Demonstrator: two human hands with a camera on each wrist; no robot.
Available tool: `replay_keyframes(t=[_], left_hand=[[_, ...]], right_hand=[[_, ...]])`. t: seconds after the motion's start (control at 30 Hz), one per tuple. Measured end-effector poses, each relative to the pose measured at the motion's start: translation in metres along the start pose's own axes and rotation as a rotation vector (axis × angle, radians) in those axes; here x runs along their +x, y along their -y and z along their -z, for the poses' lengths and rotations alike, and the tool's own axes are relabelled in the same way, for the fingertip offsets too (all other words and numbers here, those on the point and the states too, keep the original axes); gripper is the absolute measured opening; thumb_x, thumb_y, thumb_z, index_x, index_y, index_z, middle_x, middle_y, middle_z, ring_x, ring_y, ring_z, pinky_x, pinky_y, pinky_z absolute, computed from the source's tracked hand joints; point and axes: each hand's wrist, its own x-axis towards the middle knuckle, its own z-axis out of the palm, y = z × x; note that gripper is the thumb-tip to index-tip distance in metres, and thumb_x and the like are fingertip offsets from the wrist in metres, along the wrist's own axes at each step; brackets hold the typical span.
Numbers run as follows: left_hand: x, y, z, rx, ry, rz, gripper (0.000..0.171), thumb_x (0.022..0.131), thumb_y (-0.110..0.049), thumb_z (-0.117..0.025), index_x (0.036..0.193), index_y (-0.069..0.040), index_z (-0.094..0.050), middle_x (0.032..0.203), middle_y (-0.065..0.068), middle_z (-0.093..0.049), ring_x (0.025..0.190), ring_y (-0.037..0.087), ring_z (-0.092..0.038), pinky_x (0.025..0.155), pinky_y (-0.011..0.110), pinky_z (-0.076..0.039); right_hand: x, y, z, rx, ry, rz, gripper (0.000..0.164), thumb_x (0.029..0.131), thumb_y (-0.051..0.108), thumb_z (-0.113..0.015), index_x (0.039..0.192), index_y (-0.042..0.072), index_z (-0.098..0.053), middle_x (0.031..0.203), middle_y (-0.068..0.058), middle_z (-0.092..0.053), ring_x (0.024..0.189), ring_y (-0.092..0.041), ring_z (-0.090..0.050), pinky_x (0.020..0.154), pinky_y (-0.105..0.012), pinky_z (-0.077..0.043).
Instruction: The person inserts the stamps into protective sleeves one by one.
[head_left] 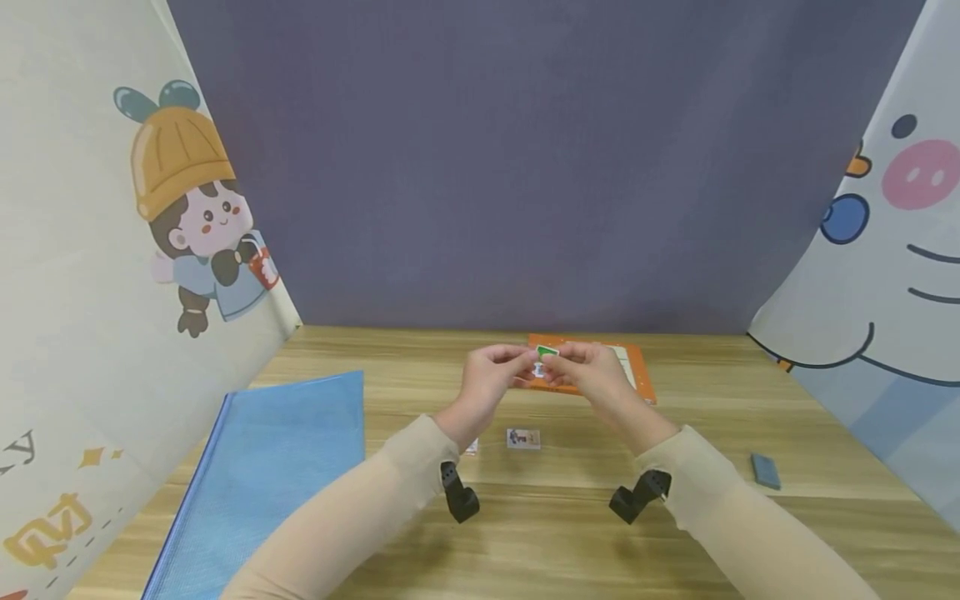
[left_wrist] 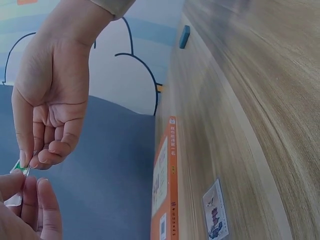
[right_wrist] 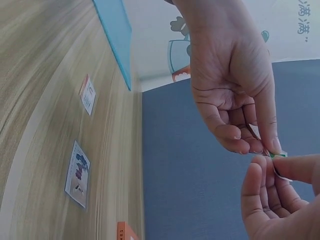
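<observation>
My left hand [head_left: 487,379] and right hand [head_left: 600,377] meet above the table, in front of an orange book [head_left: 643,379]. Between their thumbs and fingertips they pinch a small green-and-white card [head_left: 547,352]; the fingers cover much of it. In the left wrist view, a clear edge shows on this card [left_wrist: 15,199]. Below the hands, a small picture card [head_left: 522,438] lies flat on the wood. Another small card [right_wrist: 87,95] lies to its left, partly hidden by my left wrist in the head view.
A blue translucent folder [head_left: 285,467] lies on the table's left side. Over on the right is a small grey-blue block [head_left: 765,471]. A dark curtain [head_left: 510,167] hangs behind the wooden table [head_left: 540,533], with cartoon-printed sheets at both sides.
</observation>
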Motion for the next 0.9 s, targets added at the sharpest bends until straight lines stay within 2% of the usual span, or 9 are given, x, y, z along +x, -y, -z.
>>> replay_keyframes(t=[0.23,0.5,0.73,0.9], left_hand=[[0.0011,0.0021,0.0015,0.018,-0.002,-0.037,0.022,0.088,-0.014,-0.072,0.103,0.002,-0.07,0.095,0.011,-0.072,0.072,0.01,-0.066,0.075,0.03,-0.061],[-0.0003,0.0038,0.0023,0.032,-0.02,-0.039,0.021,0.087,-0.015,-0.073,0.102,0.0,-0.071,0.095,0.011,-0.072,0.07,0.01,-0.066,0.083,0.041,-0.06],[-0.0005,0.0053,0.0,0.053,-0.024,-0.085,0.022,0.086,-0.017,-0.074,0.099,0.0,-0.072,0.091,0.01,-0.071,0.065,0.01,-0.066,0.072,0.033,-0.062],[-0.0006,0.0041,-0.0024,0.039,-0.014,-0.082,0.02,0.087,-0.015,-0.073,0.1,0.0,-0.072,0.092,0.011,-0.071,0.065,0.01,-0.066,0.07,0.031,-0.062]], right_hand=[[0.0012,0.0005,-0.0011,-0.042,0.009,-0.002,0.024,0.094,0.02,-0.065,0.102,-0.003,-0.064,0.084,-0.002,-0.07,0.083,-0.019,-0.069,0.085,-0.039,-0.059],[-0.0004,0.0035,-0.003,-0.036,0.001,-0.002,0.023,0.093,0.019,-0.067,0.099,-0.003,-0.064,0.081,0.001,-0.069,0.078,-0.015,-0.068,0.083,-0.039,-0.059],[-0.0031,0.0055,-0.0049,-0.071,-0.021,-0.031,0.023,0.094,0.019,-0.065,0.102,-0.002,-0.064,0.089,-0.005,-0.069,0.078,-0.014,-0.066,0.081,-0.034,-0.059],[-0.0039,0.0056,-0.0033,-0.074,-0.022,-0.029,0.025,0.094,0.019,-0.065,0.104,-0.004,-0.064,0.093,-0.009,-0.07,0.077,-0.013,-0.066,0.081,-0.034,-0.059]])
